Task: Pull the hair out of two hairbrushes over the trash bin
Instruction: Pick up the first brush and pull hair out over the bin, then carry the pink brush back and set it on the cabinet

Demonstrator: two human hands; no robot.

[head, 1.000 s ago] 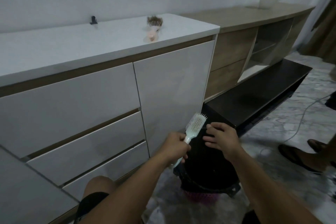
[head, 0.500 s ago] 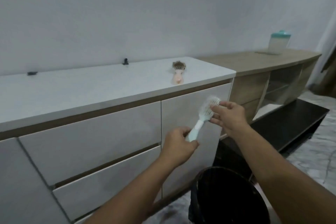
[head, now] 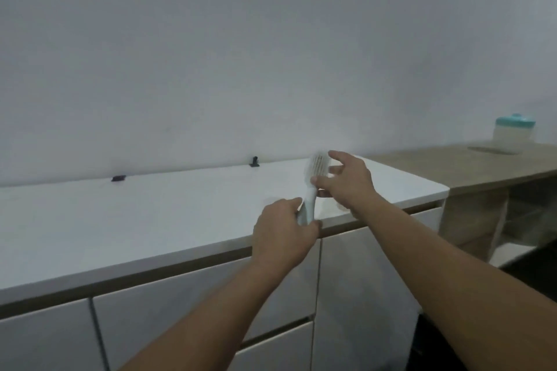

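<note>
My left hand [head: 283, 229] grips the pale blue handle of a white hairbrush [head: 310, 205] and holds it upright above the front edge of the white cabinet top [head: 150, 214]. My right hand [head: 349, 182] is at the brush head, thumb at the neck and fingers spread around the bristles. The brush head is blurred, so I cannot tell whether hair is on it. The second hairbrush is hidden behind my right hand. The trash bin is out of view below.
A small black clip [head: 255, 161] and a flat black item [head: 118, 178] lie at the back of the cabinet top near the wall. A teal-lidded jar [head: 514, 132] stands on the lower wooden counter [head: 482, 166] to the right. White drawers and doors fill the cabinet front.
The view has tilted up from the bin to the wall. Both hands have risen with the white hairbrush from over the bin to cabinet-top height, and the bin has left the view.
</note>
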